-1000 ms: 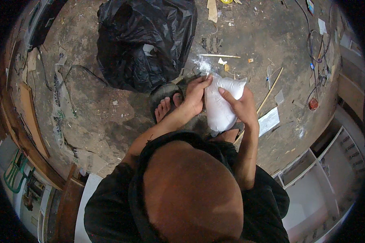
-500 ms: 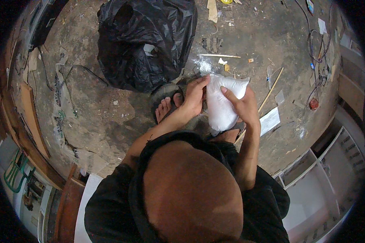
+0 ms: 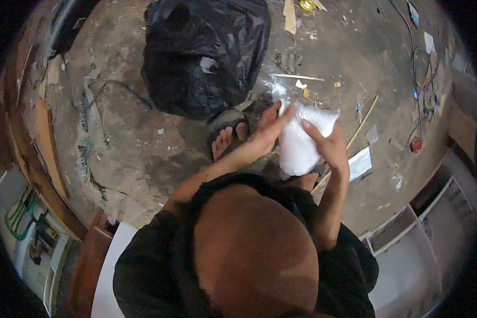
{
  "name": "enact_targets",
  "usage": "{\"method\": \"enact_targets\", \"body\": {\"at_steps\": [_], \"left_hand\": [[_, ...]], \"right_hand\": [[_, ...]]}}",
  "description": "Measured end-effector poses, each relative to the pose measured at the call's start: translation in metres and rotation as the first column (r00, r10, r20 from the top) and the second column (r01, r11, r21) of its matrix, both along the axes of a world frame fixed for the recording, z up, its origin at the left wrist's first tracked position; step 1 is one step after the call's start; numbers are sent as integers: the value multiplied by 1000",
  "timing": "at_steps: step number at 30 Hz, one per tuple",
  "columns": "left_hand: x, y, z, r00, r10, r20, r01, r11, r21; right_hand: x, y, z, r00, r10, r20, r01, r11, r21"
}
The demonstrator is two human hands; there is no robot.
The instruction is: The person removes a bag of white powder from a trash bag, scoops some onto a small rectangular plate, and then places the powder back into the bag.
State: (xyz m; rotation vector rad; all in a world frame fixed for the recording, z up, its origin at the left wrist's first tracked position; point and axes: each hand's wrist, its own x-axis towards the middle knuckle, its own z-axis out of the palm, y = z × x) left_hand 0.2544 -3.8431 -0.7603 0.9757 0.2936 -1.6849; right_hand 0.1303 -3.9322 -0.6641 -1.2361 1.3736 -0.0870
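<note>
A plump plastic bag of white powder (image 3: 300,148) is held up over the floor in front of me. My right hand (image 3: 332,150) grips its right side, thumb lying across the front and the other fingers mostly hidden behind. At its upper left edge my left hand (image 3: 271,130) is closed on the plastic, slightly blurred, with fingertips at the top corner. Beyond that corner, spilled white powder (image 3: 276,87) marks the floor.
A large black plastic bag (image 3: 204,63) stands ahead, beside my sandalled left foot (image 3: 227,140). A thin stick (image 3: 363,122), a white paper sheet (image 3: 360,163) and cables (image 3: 418,100) lie to the right. White shelving (image 3: 408,238) stands lower right; wooden planks (image 3: 50,148) lie left.
The whole view has shifted, so the scene sits farther right. My left fingers have moved farther over the upper edge of the powder bag. My right hand keeps its hold.
</note>
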Motion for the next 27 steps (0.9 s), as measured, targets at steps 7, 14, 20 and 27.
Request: {"method": "enact_targets", "body": {"at_steps": [7,14,20,27], "left_hand": [[49,23,60,610,-327,722,566,818,-107],[112,39,122,477,81,875,191,962,-193],[169,63,127,102,131,986,-19,991,-130],[200,37,114,-155,11,988,-163,986,-36]], "right_hand": [[14,3,35,983,-32,180,58,988,-140],[112,7,18,854,-125,504,116,992,50],[196,0,-11,781,-26,625,-222,922,317],[203,-61,12,859,511,20,-305,544,-781]]}}
